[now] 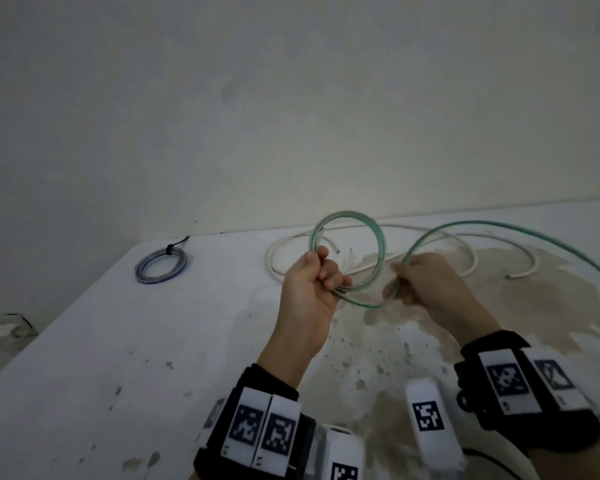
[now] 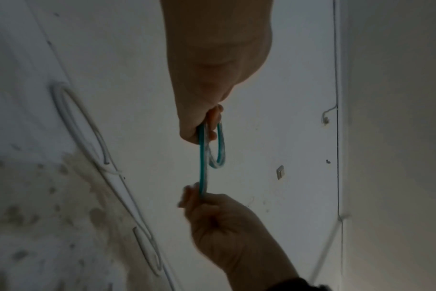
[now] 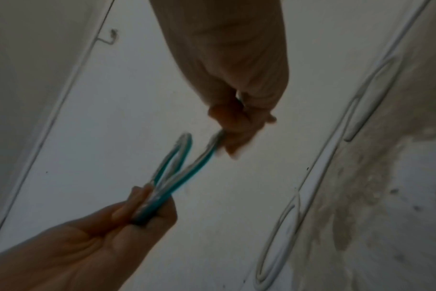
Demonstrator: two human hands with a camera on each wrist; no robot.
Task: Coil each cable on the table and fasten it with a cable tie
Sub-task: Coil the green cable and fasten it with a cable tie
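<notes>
The fingers (image 1: 328, 277) of the left hand (image 1: 309, 285) are curled tight round a small coil of green cable (image 1: 381, 244), pinching its loops together at their lower left side, with the thumb laid over them. The coil stands upright above these fingers, clear of the worktop (image 1: 84, 358). In the left wrist view the same cable (image 2: 202, 157) runs from the left hand (image 2: 212, 78) straight to the right hand (image 2: 227, 226).

The fingers (image 1: 397, 285) of the right hand (image 1: 430, 285) are closed on the loose run of the green cable, just to the right of the coil. From there the cable rises in a wide arc, sweeps far to the right and comes back down past the right wrist. In the right wrist view the right hand (image 3: 236, 88) pinches the cable (image 3: 187, 177) and the left hand (image 3: 100, 236) holds the bunched loops; this view is blurred.

Beyond both sets of fingers a white cable (image 1: 465, 268) lies loose on the worktop in open curves, over a brown stain (image 1: 551, 296). Well to the left of the left fingers lies a blue coil (image 1: 161, 268), flat on the worktop and fastened with a black tie (image 1: 169, 250).
</notes>
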